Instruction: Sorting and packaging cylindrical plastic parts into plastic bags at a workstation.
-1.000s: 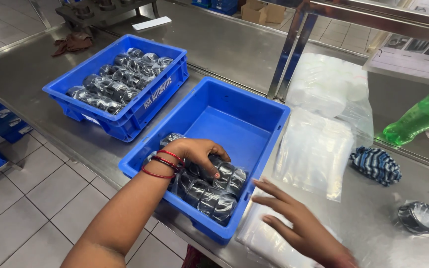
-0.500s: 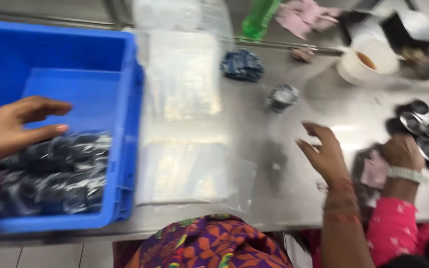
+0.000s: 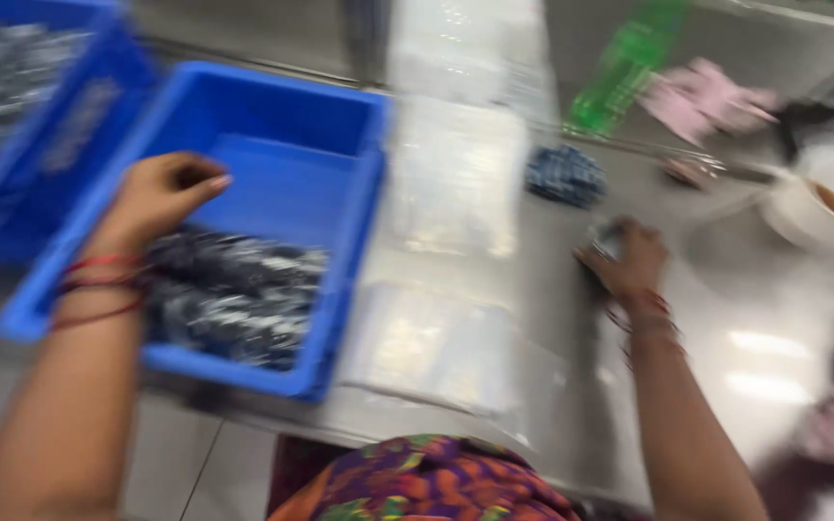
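The left hand (image 3: 161,198) hovers half-curled, holding nothing, over the rectangular blue plastic crate (image 3: 340,251), its long axis running away from the person; dark wrapped pieces (image 3: 234,294) lie beneath it. The right hand (image 3: 629,260) covers a small dark piece (image 3: 602,236) on the steel bench (image 3: 726,289); its grip is blurred.

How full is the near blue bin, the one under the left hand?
Partly full. The near blue bin has dark wrapped pieces heaped at its near end under the left hand; its far floor is bare.
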